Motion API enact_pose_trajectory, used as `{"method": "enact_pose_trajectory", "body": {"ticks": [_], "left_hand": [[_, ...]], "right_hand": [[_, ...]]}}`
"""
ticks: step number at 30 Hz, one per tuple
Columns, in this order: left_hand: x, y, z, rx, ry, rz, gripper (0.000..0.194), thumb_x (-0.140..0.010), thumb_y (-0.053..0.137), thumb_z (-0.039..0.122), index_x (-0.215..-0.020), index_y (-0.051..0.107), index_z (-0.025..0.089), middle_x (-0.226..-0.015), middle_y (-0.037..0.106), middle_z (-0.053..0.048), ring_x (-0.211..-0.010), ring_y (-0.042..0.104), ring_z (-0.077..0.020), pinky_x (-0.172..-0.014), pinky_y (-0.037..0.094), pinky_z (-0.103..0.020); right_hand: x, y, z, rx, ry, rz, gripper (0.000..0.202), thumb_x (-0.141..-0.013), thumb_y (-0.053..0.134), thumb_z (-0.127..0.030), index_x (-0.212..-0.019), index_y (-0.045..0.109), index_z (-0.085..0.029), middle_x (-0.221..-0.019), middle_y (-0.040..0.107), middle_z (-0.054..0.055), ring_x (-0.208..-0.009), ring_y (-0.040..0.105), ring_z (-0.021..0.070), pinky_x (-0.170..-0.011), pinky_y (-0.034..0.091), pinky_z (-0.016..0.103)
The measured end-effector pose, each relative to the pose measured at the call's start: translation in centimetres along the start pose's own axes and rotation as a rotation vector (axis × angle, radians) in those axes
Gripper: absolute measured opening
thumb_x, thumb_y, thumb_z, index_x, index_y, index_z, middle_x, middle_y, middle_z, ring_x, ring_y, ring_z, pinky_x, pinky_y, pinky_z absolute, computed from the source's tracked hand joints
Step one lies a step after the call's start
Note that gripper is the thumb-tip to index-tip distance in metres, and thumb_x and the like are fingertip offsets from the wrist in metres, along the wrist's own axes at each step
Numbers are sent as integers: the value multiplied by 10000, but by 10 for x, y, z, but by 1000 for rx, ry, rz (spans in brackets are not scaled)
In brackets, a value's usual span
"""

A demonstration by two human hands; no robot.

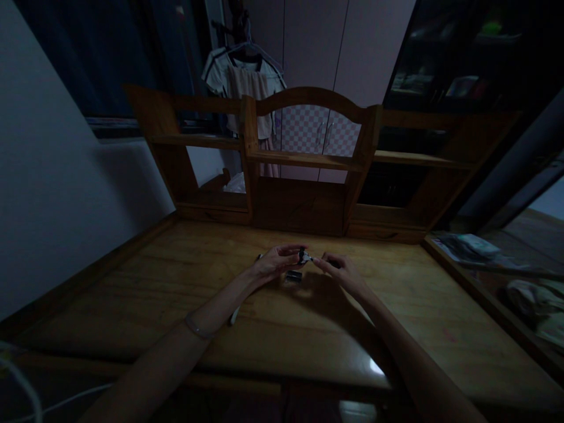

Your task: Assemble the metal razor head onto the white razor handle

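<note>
Above the middle of the desk, my left hand (278,260) is closed, with thumb and fingers pinching a small black-and-silver object (304,257). Its exact kind is too small and dim to make out. From the other side my right hand (341,269) grips a slim dark tool (333,263), perhaps a screwdriver, mostly hidden by the fingers. The tool's thin tip meets or nearly meets the object. Just below the hands a small dark, shiny case (294,276) lies on the desk. Partly under my left forearm is a narrow pale strip (234,316).
The wooden desk (176,282) carries a shelf unit (304,158) along its back edge. A white wall (66,176) borders the left. Papers and a plastic packet (478,245) lie beyond the right edge. White cables (74,396) hang at lower left.
</note>
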State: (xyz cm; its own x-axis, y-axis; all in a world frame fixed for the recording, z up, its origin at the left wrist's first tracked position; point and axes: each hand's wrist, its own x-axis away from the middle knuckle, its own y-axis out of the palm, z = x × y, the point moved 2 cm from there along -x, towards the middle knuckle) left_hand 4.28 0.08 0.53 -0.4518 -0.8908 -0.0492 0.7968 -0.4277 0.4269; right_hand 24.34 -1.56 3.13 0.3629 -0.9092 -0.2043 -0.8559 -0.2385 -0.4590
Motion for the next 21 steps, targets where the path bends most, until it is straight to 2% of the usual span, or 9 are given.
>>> {"method": "enact_pose_trajectory", "body": {"ticks": [21], "left_hand": [[-2,-5,-2,-49,19,-22,438,-644,801,232,-1059,673,177,-895,692,-48,-761,644,-119,-735,493,-246]], "right_hand": [[2,2,0,98,-54,59,431,-795,567,-560,-613,538,-170,-568,448,-26,-539,394,99,-490,280,230]]}}
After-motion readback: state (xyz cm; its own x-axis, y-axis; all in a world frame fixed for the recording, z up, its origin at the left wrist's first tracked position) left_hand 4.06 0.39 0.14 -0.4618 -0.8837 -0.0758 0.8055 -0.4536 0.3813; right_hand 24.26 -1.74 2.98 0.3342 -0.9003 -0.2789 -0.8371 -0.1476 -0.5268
